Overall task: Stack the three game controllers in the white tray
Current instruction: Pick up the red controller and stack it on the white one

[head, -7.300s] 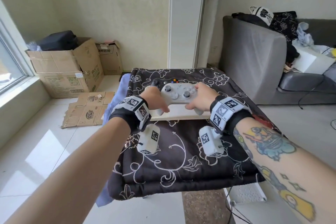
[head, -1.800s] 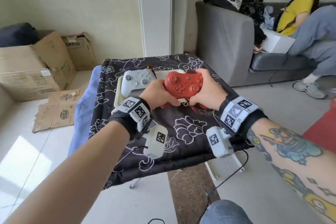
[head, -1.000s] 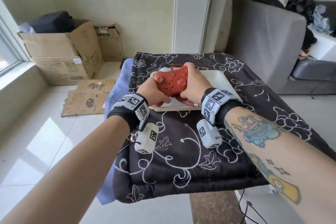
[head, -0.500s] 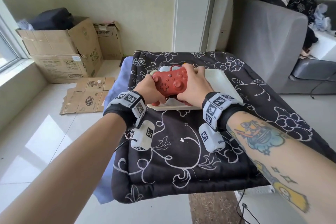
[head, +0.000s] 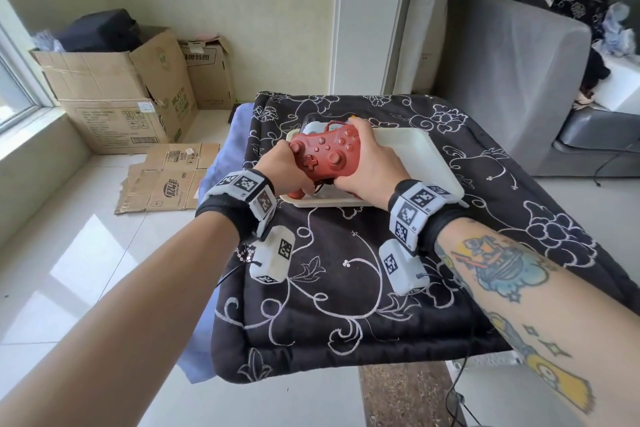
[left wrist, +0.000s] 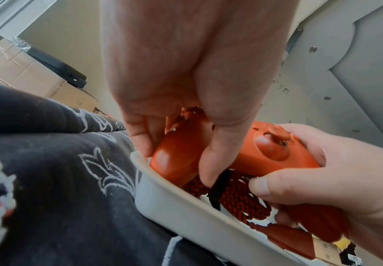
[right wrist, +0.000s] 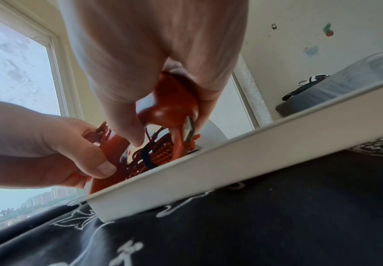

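A red controller (head: 325, 158) (left wrist: 265, 153) (right wrist: 172, 109) sits low over the left part of the white tray (head: 415, 156) (left wrist: 186, 207) (right wrist: 231, 162). My left hand (head: 282, 168) (left wrist: 186, 90) grips its left grip and my right hand (head: 369, 166) (right wrist: 152, 63) grips its right grip. Its red braided cable (left wrist: 238, 196) (right wrist: 161, 153) is bundled under it inside the tray. Behind it, a white controller (head: 311, 127) peeks out, mostly hidden. A dark controller edge (head: 309, 116) shows at the tray's far left; little of it is visible.
The tray lies on a black floral quilt (head: 346, 288) covering a small table. A grey sofa (head: 519, 73) stands at the right, cardboard boxes (head: 117, 97) at the left by the window. A blue cloth (head: 235, 135) hangs at the table's left side.
Both hands have carried the red controller from beside the tray to over its left part and lowered it onto the white controller; it sits slightly lower than half a second ago.
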A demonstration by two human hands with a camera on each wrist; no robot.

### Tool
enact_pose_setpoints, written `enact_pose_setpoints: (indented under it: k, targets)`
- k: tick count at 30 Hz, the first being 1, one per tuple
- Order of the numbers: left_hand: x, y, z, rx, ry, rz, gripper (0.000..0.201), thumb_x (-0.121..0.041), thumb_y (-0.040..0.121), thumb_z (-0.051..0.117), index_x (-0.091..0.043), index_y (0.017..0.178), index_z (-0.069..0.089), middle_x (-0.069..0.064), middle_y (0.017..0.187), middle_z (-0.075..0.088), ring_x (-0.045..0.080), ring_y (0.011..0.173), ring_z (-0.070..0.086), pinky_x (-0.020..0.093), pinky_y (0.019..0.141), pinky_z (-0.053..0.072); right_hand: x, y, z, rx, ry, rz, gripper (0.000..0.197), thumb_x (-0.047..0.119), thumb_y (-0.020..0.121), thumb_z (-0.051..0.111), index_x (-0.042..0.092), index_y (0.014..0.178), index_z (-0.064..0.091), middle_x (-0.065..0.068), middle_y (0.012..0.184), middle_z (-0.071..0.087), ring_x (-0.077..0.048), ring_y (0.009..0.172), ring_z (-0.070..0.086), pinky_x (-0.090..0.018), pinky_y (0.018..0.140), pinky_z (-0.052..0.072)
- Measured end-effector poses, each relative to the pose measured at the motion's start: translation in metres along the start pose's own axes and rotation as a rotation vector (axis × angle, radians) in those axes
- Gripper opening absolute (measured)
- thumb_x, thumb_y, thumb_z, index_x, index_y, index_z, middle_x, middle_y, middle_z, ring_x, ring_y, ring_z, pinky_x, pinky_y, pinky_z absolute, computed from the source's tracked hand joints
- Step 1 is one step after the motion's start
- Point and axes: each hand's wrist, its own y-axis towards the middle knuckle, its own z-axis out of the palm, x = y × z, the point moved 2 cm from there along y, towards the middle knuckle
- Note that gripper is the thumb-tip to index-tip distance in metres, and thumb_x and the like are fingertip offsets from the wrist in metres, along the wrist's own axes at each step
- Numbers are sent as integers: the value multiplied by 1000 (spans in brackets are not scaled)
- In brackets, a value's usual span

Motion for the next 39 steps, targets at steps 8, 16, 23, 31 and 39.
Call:
enact_pose_setpoints:
  k: [8, 16, 23, 31, 39]
  targets:
    - [-2, 1, -2, -2, 5, -7, 62, -12, 54, 86, -11, 101, 46, 8, 92, 62, 23, 77, 62, 30, 67, 54, 2, 9, -4, 45, 65, 12, 103, 29, 56, 83, 35, 142, 27, -3, 122, 61, -28, 105, 62, -37, 91, 54]
    - [-1, 0, 0, 4, 65, -7, 70, -16, 51, 87, -10, 109, 49, 11, 104, 66, 30, 94, 68, 39, 82, 58, -3, 7, -5, 108, 34, -2, 100, 41, 56, 84, 34, 138, 28, -1, 117, 65, -26, 104, 65, -36, 91, 54]
    - [1, 1, 4, -28, 127, 23, 79, -22, 54, 89, -10, 117, 45, 6, 109, 60, 26, 101, 59, 36, 87, 51, -14, -1, -6, 149, 27, 23, 114, 52, 61, 83, 34, 149, 12, -1, 128, 63, -26, 113, 63, -33, 97, 48]
    - [2, -1, 7, -49, 163, 95, 74, -25, 59, 88, -11, 120, 48, 1, 103, 57, 22, 97, 56, 28, 77, 40, -29, 3, 5, 142, -40, 60, 107, 57, 62, 79, 22, 144, 20, -7, 124, 63, -28, 110, 64, -39, 95, 51]
    - [3, 0, 9, 37, 201, 96, 82, -29, 68, 84, -8, 133, 39, 1, 107, 54, 23, 105, 56, 26, 81, 39, -37, 13, 7, 155, -167, 126, 101, 60, 57, 77, 14, 135, 33, -7, 122, 62, -30, 109, 63, -40, 93, 51]
